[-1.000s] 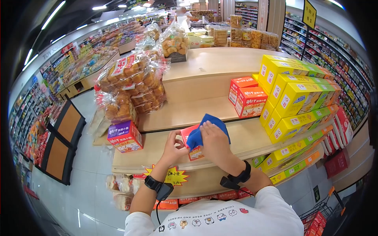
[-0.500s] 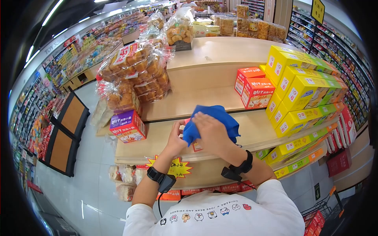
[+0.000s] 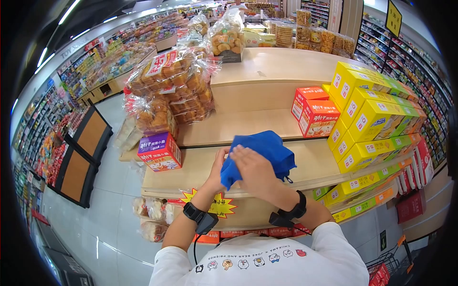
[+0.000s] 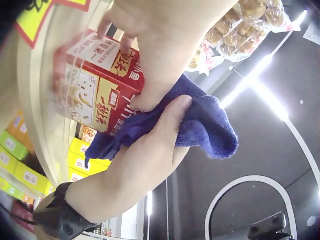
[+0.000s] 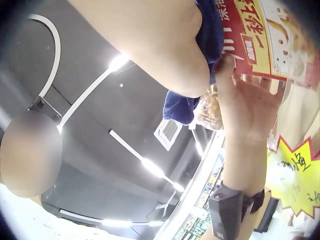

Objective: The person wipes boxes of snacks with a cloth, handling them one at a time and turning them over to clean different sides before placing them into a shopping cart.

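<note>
My left hand point(image 3: 219, 166) grips a red snack box point(image 4: 97, 82) with white and yellow panels, thumb and fingers along its sides. In the head view the box is hidden under a blue cloth point(image 3: 268, 148). My right hand point(image 3: 255, 172) holds this cloth against the box, its fingers lying over the fabric. Seen from the left wrist, the right thumb point(image 4: 175, 112) presses on the bunched cloth close to the left thumb. From the right wrist, the box point(image 5: 260, 40) stands tilted above the left palm point(image 5: 250, 107).
Bagged bread point(image 3: 169, 86) and a purple-and-red box point(image 3: 161, 151) stand left on the wooden shelf point(image 3: 200, 178). On the right are two red boxes point(image 3: 318, 114) beside stacked yellow boxes point(image 3: 377, 112). A yellow star-shaped price sign point(image 3: 217, 206) hangs at the front edge.
The blue cloth has spread out and covers the box, whose red face showed earlier in the head view. My right hand has shifted slightly over it; the left keeps its grip.
</note>
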Demonstrator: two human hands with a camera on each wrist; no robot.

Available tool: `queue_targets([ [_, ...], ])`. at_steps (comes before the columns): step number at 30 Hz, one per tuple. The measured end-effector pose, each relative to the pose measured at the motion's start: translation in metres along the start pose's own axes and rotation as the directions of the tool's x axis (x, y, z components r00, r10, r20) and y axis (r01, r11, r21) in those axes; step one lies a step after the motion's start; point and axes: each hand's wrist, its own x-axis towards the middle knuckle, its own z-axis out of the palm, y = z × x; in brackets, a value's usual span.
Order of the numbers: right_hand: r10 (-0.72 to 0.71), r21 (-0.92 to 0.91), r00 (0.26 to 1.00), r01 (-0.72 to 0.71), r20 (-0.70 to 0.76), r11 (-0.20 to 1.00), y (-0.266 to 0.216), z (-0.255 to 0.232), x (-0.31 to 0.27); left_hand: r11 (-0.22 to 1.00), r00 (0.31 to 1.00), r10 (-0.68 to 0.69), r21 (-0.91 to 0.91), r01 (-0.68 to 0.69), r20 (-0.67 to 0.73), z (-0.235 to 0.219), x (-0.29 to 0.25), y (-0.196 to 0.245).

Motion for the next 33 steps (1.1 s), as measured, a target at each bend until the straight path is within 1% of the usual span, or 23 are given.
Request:
queue_targets([
  [1, -0.063, -0.016, 0.998, 0.063, 0.014, 0.998, -0.004, 0.000, 0.001, 0.997, 0.999, -0.036, -0.074, 0.034, -0.030, -0.002, 0.004, -0.002],
  [4, -0.067, 0.119, 0.998, 0.064, 0.017, 0.991, -0.001, -0.009, 0.002, 0.998, 0.998, -0.002, -0.058, -0.002, -0.057, 0.000, 0.003, -0.002],
  [5, -0.021, 0.123, 0.999, 0.017, 0.027, 0.992, 0.000, -0.015, 0.001, 0.991, 0.996, 0.091, 0.105, -0.088, -0.018, -0.004, 0.003, -0.010],
  [6, 0.014, 0.130, 0.999, -0.019, 0.040, 0.991, 0.002, -0.022, 0.000, 0.948, 0.984, 0.178, 0.264, -0.178, 0.023, -0.009, 0.001, -0.014],
  [7, 0.042, 0.144, 0.997, -0.050, 0.058, 0.988, 0.005, -0.025, -0.001, 0.978, 0.998, 0.021, 0.207, -0.008, -0.059, -0.003, -0.001, -0.004],
  [8, 0.090, 0.083, 0.995, -0.092, 0.030, 0.992, 0.013, -0.023, -0.004, 0.951, 0.999, 0.024, 0.308, -0.009, -0.043, 0.002, -0.007, 0.009],
  [9, 0.138, 0.019, 0.990, -0.138, -0.003, 0.990, 0.023, -0.022, -0.008, 0.961, 0.998, 0.027, 0.276, -0.012, -0.054, 0.004, -0.008, 0.010],
  [10, 0.214, -0.051, 0.977, -0.214, -0.004, 0.976, 0.030, -0.025, -0.010, 0.970, 0.998, 0.032, 0.242, -0.017, -0.057, 0.005, -0.008, 0.010],
  [12, 0.286, -0.103, 0.958, -0.287, -0.023, 0.952, 0.044, -0.030, -0.015, 0.957, 0.998, 0.030, 0.290, -0.011, -0.061, 0.004, -0.007, 0.010],
  [13, 0.285, -0.132, 0.958, -0.285, -0.018, 0.949, 0.044, -0.030, -0.015, 0.950, 0.998, 0.025, 0.313, -0.006, -0.057, 0.004, -0.007, 0.009],
  [15, 0.289, -0.189, 0.957, -0.286, -0.012, 0.939, 0.040, -0.029, -0.015, 0.955, 0.998, 0.034, 0.296, -0.014, -0.060, 0.005, -0.006, 0.007],
  [18, 0.225, -0.079, 0.970, -0.219, 0.087, 0.973, 0.016, -0.024, -0.009, 0.953, 0.998, 0.056, 0.300, -0.040, -0.043, 0.001, -0.003, 0.002],
  [19, 0.137, -0.011, 0.983, -0.136, 0.121, 0.991, 0.008, -0.021, -0.005, 0.950, 0.998, 0.060, 0.308, -0.047, -0.034, -0.002, -0.003, -0.002],
  [21, -0.002, 0.067, 0.993, -0.006, 0.117, 0.998, -0.005, -0.013, 0.001, 0.983, 0.994, 0.099, 0.158, -0.093, -0.035, -0.006, 0.003, -0.012],
  [22, -0.072, 0.107, 0.991, 0.060, 0.109, 0.992, -0.010, -0.009, 0.004, 0.979, 0.992, 0.122, 0.170, -0.116, -0.024, -0.009, 0.004, -0.014],
  [23, -0.111, 0.096, 0.981, 0.097, 0.156, 0.991, -0.013, -0.010, 0.008, 0.973, 0.989, 0.145, 0.182, -0.141, -0.013, -0.011, 0.005, -0.015],
  [26, -0.058, 0.261, 0.983, 0.011, 0.172, 0.965, -0.007, -0.015, 0.011, 0.952, 0.978, 0.210, 0.226, -0.208, 0.013, -0.010, 0.002, -0.009],
  [27, -0.061, 0.246, 0.984, 0.018, 0.168, 0.969, -0.004, -0.016, 0.012, 0.950, 0.975, 0.223, 0.223, -0.219, 0.008, -0.009, 0.001, -0.009],
  [28, -0.063, 0.230, 0.984, 0.023, 0.166, 0.973, 0.000, -0.019, 0.010, 0.962, 0.977, 0.211, 0.182, -0.204, -0.024, -0.006, 0.000, -0.011],
  [29, -0.063, 0.212, 0.984, 0.027, 0.165, 0.977, 0.005, -0.021, 0.008, 0.969, 0.983, 0.179, 0.179, -0.170, -0.033, -0.004, -0.001, -0.011],
  [30, -0.044, 0.141, 0.986, 0.021, 0.163, 0.990, 0.009, -0.023, 0.007, 0.975, 0.988, 0.146, 0.177, -0.137, -0.042, -0.001, -0.002, -0.007],
  [32, -0.007, -0.003, 0.988, 0.007, 0.153, 1.000, 0.019, -0.026, 0.003, 0.965, 0.999, 0.042, 0.259, -0.036, -0.020, 0.002, -0.006, 0.008],
  [33, 0.036, -0.068, 0.988, -0.026, 0.149, 0.997, 0.026, -0.027, 0.000, 0.963, 0.998, 0.041, 0.269, -0.030, -0.038, 0.005, -0.007, 0.012],
])
